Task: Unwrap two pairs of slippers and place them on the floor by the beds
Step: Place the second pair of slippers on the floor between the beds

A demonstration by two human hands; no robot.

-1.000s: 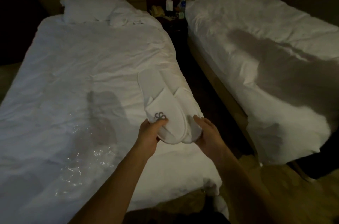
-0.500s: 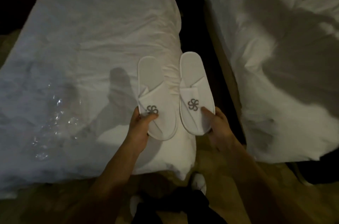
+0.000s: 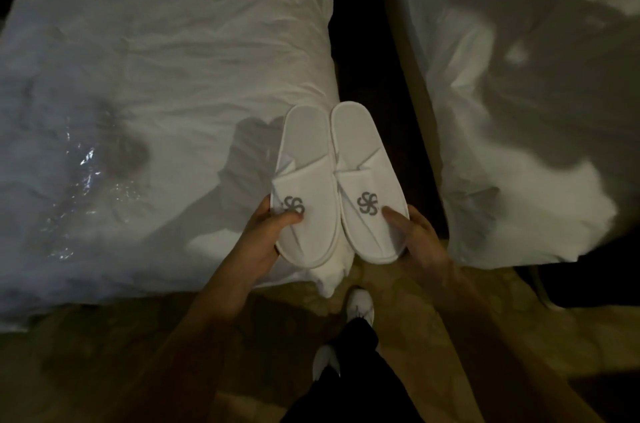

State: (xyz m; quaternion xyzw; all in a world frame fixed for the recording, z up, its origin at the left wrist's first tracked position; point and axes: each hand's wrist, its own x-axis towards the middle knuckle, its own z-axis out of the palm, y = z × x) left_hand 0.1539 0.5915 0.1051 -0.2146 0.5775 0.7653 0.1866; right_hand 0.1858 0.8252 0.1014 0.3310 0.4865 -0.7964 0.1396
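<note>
Above the bed corner (image 3: 322, 270), each hand grips one slipper's toe: left hand (image 3: 265, 235), right hand (image 3: 417, 235).

I have only the one head view, worn high and tipped steeply down past my forearms. It faces the gap between two beds (image 3: 166, 76), sitting close over my left hand (image 3: 266, 232) and right hand (image 3: 415, 235), my shoes (image 3: 360, 305) below them.
</note>
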